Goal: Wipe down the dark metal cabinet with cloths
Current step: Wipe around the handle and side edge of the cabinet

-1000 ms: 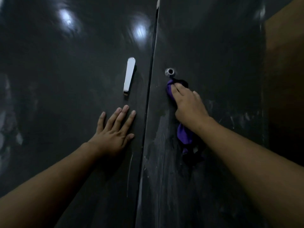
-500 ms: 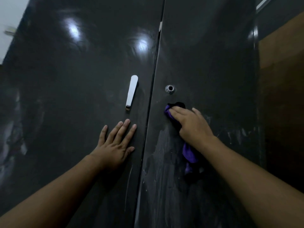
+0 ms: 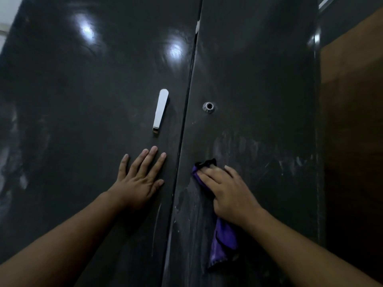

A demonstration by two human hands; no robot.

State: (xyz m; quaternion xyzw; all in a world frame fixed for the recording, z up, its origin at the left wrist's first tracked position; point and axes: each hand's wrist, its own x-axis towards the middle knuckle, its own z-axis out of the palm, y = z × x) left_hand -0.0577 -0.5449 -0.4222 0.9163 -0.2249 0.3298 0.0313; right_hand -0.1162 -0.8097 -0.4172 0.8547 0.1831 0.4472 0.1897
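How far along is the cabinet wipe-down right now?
Partway. The dark metal left door looks glossy up top. The right hand presses a purple cloth on the right door, below the round silver lock; the left hand lies flat on the left door. Pale streaks beside the cloth are left.

The dark cabinet (image 3: 259,69) is carrying a silver handle (image 3: 160,110), your flat left hand (image 3: 141,181), and your right hand (image 3: 230,193) pressing a purple cloth (image 3: 224,243).
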